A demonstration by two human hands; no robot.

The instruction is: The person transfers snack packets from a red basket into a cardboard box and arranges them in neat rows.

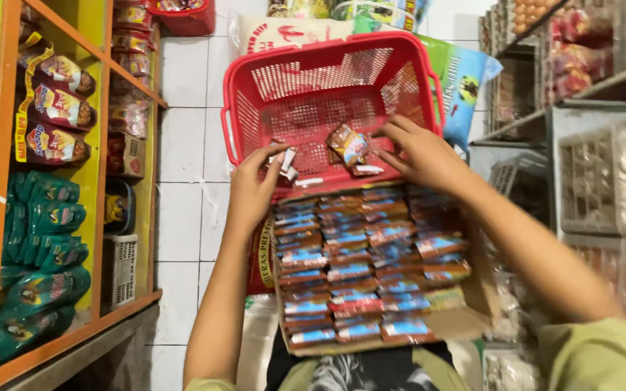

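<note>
A red plastic basket [255,87] stands on the white tile floor in front of me. Below it an open cardboard box [465,322] is packed with rows of small red, blue and orange sachets [356,271]. My left hand [251,188] reaches over the basket's near rim and pinches a few small pale sachets [285,161] at its fingertips. My right hand [423,153] hovers over the same rim with its fingers spread. An orange-brown sachet [349,143] is just left of those fingertips, apart from them, inside the basket. Another small packet [366,170] lies on the basket floor.
An orange and yellow shelf unit [99,181] on the left holds green pouches [41,217] and red-brown pouches [56,105]. Grey wire racks [603,174] with bagged goods stand on the right. Printed sacks [465,80] lean behind the basket.
</note>
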